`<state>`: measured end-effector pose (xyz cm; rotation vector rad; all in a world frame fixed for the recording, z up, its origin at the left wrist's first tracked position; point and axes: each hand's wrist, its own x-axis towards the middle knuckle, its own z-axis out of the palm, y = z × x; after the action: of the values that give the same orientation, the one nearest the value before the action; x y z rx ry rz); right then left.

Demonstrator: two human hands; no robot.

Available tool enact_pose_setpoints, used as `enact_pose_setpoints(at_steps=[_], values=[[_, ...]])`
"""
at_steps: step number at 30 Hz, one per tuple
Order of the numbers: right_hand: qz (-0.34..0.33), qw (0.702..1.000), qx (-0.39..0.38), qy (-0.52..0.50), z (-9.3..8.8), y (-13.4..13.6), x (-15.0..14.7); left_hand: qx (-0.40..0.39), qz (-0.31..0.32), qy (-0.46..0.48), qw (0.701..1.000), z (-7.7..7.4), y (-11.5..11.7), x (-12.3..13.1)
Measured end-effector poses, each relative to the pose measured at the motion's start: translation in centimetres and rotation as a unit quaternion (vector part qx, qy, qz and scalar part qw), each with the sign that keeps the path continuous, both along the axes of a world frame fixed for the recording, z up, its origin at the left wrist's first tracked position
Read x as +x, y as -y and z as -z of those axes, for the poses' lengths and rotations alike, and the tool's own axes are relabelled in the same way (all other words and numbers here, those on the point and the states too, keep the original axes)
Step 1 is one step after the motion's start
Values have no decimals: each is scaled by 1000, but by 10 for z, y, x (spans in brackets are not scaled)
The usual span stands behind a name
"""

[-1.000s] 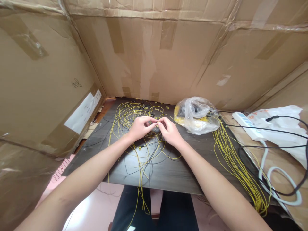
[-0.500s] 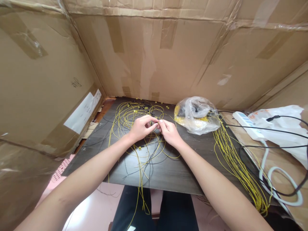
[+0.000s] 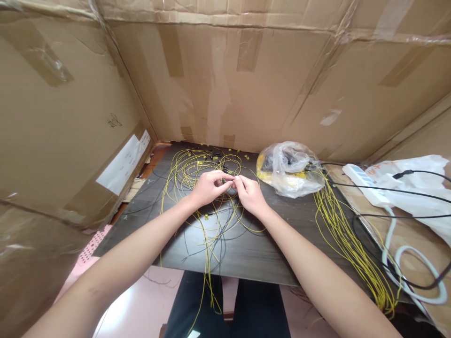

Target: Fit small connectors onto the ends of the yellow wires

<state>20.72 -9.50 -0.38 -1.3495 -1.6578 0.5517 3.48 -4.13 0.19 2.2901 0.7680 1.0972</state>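
Note:
My left hand point(image 3: 210, 188) and my right hand point(image 3: 249, 193) meet fingertip to fingertip over the dark table. Each is closed in a pinch. What sits between the fingertips is too small and too covered to name. Around and beneath them spreads a loose tangle of thin yellow wires point(image 3: 176, 176), mixed with some dark wires. Small black parts point(image 3: 215, 155) and small yellow pieces point(image 3: 200, 162) lie just behind the left hand. One yellow piece point(image 3: 206, 217) rests nearer the front, and some yellow wire ends hang over the table's front edge.
A clear plastic bag point(image 3: 291, 169) with black and yellow contents stands at the back right. From it a bundle of yellow wires point(image 3: 347, 244) runs towards me. Further right are a white power strip point(image 3: 366, 184), black cables and a white cord point(image 3: 419, 251). Cardboard walls point(image 3: 211, 84) enclose the table.
Both hands keep their pinch at nearly the same spot, with only slight finger movement. The whole view has shifted a little to the right.

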Motion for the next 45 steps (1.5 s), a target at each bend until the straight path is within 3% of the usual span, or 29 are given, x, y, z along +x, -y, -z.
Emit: enact_pose_setpoints(at_steps=[13,23,45], values=[[-1,999,7,-43,-7,2,0,12,-16,2,1000,-1,0,0],[-6,1000,9,-18,-5,1,1,69,-11,5,998,1,-1,0],[-13,1000,6,-8,0,0,0,40,10,9,999,3,-4,0]])
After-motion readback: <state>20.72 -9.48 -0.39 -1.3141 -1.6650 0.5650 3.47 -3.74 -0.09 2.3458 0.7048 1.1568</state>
